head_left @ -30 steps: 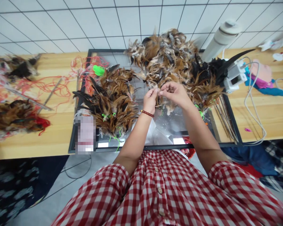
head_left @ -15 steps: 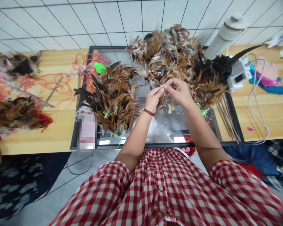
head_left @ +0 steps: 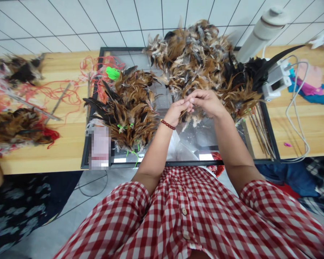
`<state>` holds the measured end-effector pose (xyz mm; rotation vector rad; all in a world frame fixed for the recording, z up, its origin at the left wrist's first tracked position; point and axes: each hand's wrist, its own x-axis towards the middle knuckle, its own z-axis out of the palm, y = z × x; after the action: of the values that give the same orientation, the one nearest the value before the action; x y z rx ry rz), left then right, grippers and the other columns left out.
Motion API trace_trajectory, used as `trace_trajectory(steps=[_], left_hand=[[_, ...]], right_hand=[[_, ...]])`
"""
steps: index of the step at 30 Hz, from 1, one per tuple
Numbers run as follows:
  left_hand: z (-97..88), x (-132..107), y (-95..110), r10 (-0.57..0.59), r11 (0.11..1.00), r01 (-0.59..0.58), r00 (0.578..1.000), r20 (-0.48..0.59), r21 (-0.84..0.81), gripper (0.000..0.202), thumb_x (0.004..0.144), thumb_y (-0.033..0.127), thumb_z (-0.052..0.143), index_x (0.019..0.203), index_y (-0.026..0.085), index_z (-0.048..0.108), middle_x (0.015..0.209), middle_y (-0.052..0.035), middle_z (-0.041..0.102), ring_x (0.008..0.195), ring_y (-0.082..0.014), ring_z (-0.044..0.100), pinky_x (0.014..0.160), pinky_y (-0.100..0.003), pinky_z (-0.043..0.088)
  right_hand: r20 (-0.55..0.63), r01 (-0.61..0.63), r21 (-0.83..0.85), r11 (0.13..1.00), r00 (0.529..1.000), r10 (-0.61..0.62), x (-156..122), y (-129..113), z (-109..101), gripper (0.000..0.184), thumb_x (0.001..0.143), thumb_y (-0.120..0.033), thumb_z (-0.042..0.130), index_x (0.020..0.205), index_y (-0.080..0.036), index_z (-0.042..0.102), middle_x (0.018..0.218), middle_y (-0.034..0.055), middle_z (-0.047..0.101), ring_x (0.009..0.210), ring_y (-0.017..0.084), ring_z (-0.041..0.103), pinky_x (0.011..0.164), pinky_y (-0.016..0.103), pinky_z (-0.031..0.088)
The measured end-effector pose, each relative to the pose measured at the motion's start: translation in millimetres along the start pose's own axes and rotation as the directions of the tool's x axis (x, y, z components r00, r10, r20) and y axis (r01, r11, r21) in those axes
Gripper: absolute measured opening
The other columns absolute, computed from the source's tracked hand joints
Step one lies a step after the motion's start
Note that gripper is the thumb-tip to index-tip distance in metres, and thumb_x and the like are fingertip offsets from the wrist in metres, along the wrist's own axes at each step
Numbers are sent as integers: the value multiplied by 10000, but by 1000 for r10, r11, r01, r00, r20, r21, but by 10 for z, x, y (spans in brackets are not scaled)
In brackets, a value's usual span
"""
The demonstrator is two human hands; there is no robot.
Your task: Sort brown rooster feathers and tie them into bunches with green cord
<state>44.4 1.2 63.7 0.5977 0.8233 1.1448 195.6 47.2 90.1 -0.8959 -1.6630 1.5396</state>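
Both my hands meet over the front of a big heap of brown, cream and black feathers (head_left: 191, 64). My left hand (head_left: 178, 109), with a dark red bead bracelet (head_left: 167, 125) on its wrist, is pinched closed. My right hand (head_left: 206, 101) is closed as well, its fingertips against those of my left. Whatever lies between the fingertips is too small to make out. Left of my hands sits a pile of brown feather bunches (head_left: 132, 108), some tied with green string (head_left: 125, 126). Pale fluff (head_left: 193, 120) shows just below my hands.
A black-framed glass panel (head_left: 151, 164) lies under the feathers. Right of it are thin sticks (head_left: 261, 133), a white charger (head_left: 277, 81) with a cable, and a pale bottle (head_left: 263, 34). On the left are red strings (head_left: 67, 93), more feathers (head_left: 16, 126) and part of a person (head_left: 18, 205).
My fingertips have drawn closer together, and more fingers of my left hand now show beneath my right. The view has shifted slightly, and the feather piles stay put.
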Motion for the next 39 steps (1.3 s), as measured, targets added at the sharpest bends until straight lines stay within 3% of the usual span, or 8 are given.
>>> trace_trajectory(steps=[5, 12, 17, 22, 26, 32, 36, 39], left_hand=[[24, 38, -71, 3, 998, -5, 1000, -28, -56, 268, 901, 317, 821, 724, 168, 686, 643, 17, 625, 671, -110, 666, 797, -258, 556], [32, 38, -94, 51, 993, -61, 994, -101, -102, 339, 957, 391, 749, 719, 189, 617, 580, 58, 471, 563, -80, 558, 675, -235, 525], [70, 57, -126, -5, 987, -22, 986, -167, -161, 347, 968, 465, 719, 773, 197, 617, 588, 68, 416, 541, -69, 517, 715, -257, 581], [-54, 95, -24, 107, 955, -178, 953, -283, -237, 339, 1092, 421, 518, 867, 206, 651, 746, 5, 590, 906, -122, 730, 935, -315, 625], [-240, 105, 66, 202, 910, -315, 905, -374, -269, 372, 1123, 410, 425, 961, 200, 686, 1096, -63, 742, 1300, -215, 698, 1054, -427, 607], [-384, 160, -14, 221, 902, -335, 900, -375, -273, 338, 1060, 509, 563, 959, 235, 734, 1221, -53, 771, 1301, -244, 705, 1025, -463, 602], [-409, 196, -35, 209, 904, -337, 886, -415, -264, 349, 1038, 552, 586, 967, 257, 761, 1184, -40, 796, 1228, -222, 730, 1014, -435, 596], [-394, 212, -27, 182, 892, -338, 876, -448, -300, 363, 1059, 546, 545, 1022, 263, 770, 1161, -40, 807, 1242, -215, 727, 1022, -425, 591]], right_hand=[[-79, 34, -44, 998, 996, -37, 16, 43, -13, 569, 689, -757, 881, 771, -215, 728, 672, 3, 627, 576, 157, 635, 534, 312, 548], [-143, 152, -434, 888, 962, -235, 57, 116, 40, 495, 912, -726, 674, 1023, -276, 847, 1004, 86, 752, 1030, 268, 709, 986, 445, 583], [-118, 122, -533, 837, 969, -216, 57, 142, 41, 533, 965, -731, 584, 1118, -294, 846, 1088, 88, 762, 1101, 286, 696, 1057, 468, 547], [-100, 106, -601, 792, 973, -206, 50, 87, -42, 424, 979, -612, 641, 1196, -289, 811, 1092, 87, 769, 1099, 288, 689, 1074, 460, 525], [75, 188, -644, 741, 980, -184, 9, -2, -181, 256, 968, -383, 634, 997, -237, 842, 1011, 82, 780, 1006, 268, 696, 1007, 433, 528], [497, 369, -692, 620, 867, 38, -255, -24, -202, 266, 843, -193, 651, 965, -280, 871, 1003, 68, 755, 923, 240, 677, 879, 377, 513], [504, 427, -794, 433, 861, 76, -433, 62, -147, 223, 874, -185, 626, 851, -231, 843, 1012, 129, 733, 1012, 303, 661, 938, 444, 490], [424, 371, -785, 496, 906, -6, -470, 94, -219, 195, 902, -230, 621, 908, -204, 814, 1108, 147, 739, 1067, 315, 677, 988, 470, 507]])
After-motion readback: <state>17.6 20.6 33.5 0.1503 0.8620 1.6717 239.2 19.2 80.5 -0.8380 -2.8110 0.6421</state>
